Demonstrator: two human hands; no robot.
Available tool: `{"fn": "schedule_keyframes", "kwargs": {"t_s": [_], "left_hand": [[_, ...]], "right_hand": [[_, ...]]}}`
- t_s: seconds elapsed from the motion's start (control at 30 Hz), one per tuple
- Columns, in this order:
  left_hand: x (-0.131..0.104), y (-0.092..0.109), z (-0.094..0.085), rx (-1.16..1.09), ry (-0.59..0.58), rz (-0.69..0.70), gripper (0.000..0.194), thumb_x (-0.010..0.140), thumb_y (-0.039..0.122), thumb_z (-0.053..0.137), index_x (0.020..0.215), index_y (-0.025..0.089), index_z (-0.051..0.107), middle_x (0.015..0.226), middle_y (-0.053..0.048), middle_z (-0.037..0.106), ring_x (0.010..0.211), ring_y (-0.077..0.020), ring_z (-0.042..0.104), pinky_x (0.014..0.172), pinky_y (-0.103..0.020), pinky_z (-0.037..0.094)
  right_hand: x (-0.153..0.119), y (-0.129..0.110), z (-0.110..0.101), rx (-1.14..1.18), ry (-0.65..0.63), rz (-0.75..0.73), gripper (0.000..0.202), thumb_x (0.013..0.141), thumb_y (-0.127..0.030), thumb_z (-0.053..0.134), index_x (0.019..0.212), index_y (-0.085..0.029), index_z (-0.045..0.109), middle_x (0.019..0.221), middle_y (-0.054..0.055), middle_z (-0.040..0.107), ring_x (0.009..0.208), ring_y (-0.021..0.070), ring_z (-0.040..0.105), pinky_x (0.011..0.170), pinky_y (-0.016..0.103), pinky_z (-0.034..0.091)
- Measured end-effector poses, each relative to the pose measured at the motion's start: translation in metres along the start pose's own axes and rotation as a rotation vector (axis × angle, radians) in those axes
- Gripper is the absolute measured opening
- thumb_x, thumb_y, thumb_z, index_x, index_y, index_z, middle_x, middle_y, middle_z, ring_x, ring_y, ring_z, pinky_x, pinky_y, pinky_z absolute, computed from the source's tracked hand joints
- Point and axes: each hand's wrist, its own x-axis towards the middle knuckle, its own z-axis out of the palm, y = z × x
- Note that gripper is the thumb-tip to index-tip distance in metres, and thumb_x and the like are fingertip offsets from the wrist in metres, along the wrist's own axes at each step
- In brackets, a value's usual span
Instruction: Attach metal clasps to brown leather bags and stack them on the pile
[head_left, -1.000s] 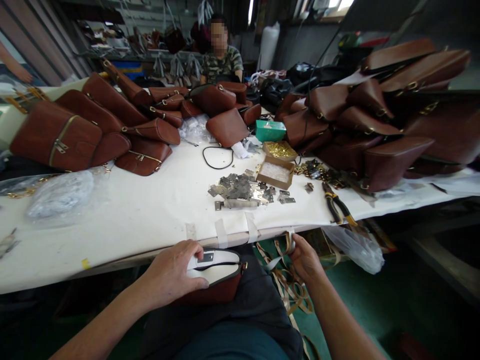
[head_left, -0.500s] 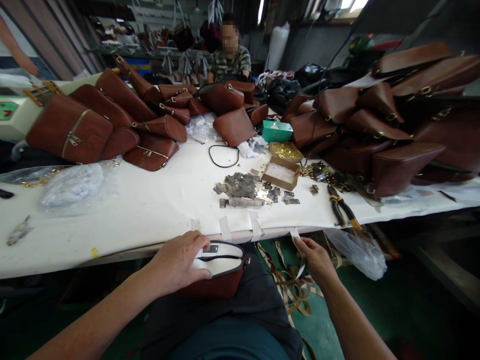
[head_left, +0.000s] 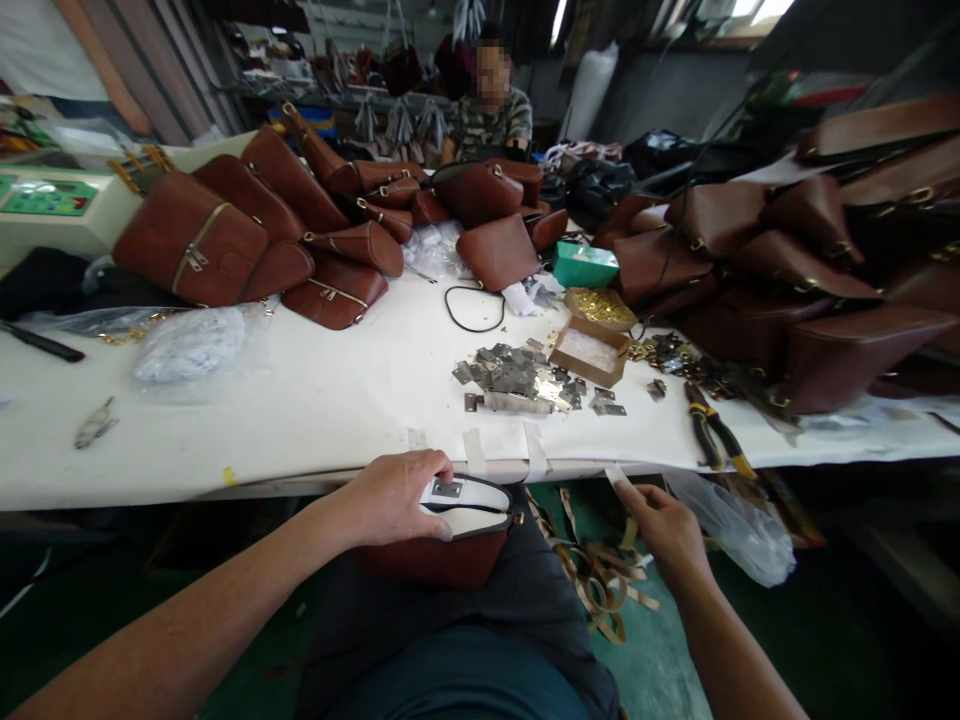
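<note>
On my lap sits a brown leather bag [head_left: 457, 562] with its pale-lined mouth facing up. My left hand [head_left: 394, 500] grips its left end, thumb at the near rim and fingers over the far side. A small metal plate [head_left: 447, 489] lies against the white lining beside those fingertips. At the table's front edge, my right hand [head_left: 664, 518] pinches a short strip of white tape [head_left: 615, 476] between thumb and fingers. Two more tape strips [head_left: 475, 453] hang at the edge between the hands. The bag's inside and underside are mostly hidden.
Loose metal plates [head_left: 510, 375] lie in a heap on the white table [head_left: 360, 410]. Behind them stand small boxes [head_left: 592, 352] of fittings. Pliers [head_left: 716, 430] rest at the right edge. Brown bags [head_left: 499, 252] are piled along the back. A person [head_left: 491, 100] sits opposite.
The view has swung left, so the scene sits further right. My left hand keeps its grip on the bag. My right hand still pinches the tape at the table edge, with less of the strip showing.
</note>
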Motion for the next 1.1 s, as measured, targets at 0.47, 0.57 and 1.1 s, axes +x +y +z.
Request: {"fn": "schedule_keyframes", "kwargs": {"t_s": [0.47, 0.57, 1.1], "left_hand": [[-0.004, -0.014, 0.002, -0.058, 0.026, 0.028, 0.064, 0.067, 0.055, 0.085, 0.117, 0.024, 0.059, 0.108, -0.003, 0.07, 0.093, -0.0256, 0.066, 0.076, -0.031, 0.045], [-0.009, -0.017, 0.004, -0.095, 0.049, 0.024, 0.063, 0.068, 0.052, 0.084, 0.118, 0.024, 0.059, 0.11, -0.003, 0.07, 0.096, -0.0256, 0.065, 0.08, -0.033, 0.046], [-0.001, -0.013, 0.001, -0.148, 0.079, 0.036, 0.016, 0.086, 0.035, 0.069, 0.097, 0.024, 0.065, 0.088, 0.002, 0.07, 0.081, -0.0181, 0.063, 0.07, -0.028, 0.04]], "right_hand": [[-0.107, -0.137, 0.104, -0.145, -0.512, -0.658, 0.031, 0.094, -0.051, 0.065, 0.082, -0.024, 0.074, 0.074, -0.002, 0.068, 0.07, 0.0152, 0.059, 0.064, 0.025, 0.034], [-0.109, -0.136, 0.115, -0.211, -0.487, -0.685, 0.028, 0.096, -0.049, 0.063, 0.084, -0.026, 0.074, 0.077, -0.001, 0.071, 0.072, 0.0158, 0.062, 0.066, 0.026, 0.033], [-0.119, -0.13, 0.118, -0.35, -0.31, -0.799, 0.026, 0.098, -0.039, 0.06, 0.079, -0.023, 0.063, 0.079, -0.001, 0.07, 0.073, 0.0165, 0.062, 0.064, 0.031, 0.025]]}}
